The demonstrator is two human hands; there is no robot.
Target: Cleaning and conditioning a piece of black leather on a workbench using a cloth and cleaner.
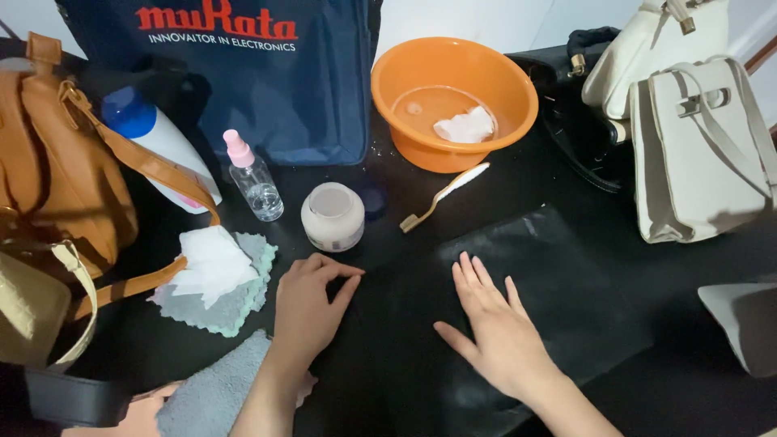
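Lying flat and dark on the black worktop [388,243], glossy black bag [558,299] under right hand [494,328], grip released, fingers spread on its surface; left hand [307,303] at its left edge, grip loosely curled, grasping nothing visible; near white jar [333,216].

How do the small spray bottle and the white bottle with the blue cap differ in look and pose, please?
The spray bottle is clear with a pink top; the white bottle is opaque with a blue cap. The spray bottle stands upright, while the white bottle leans against the brown bag. The white bottle looks larger. Both sit left of the orange basin.
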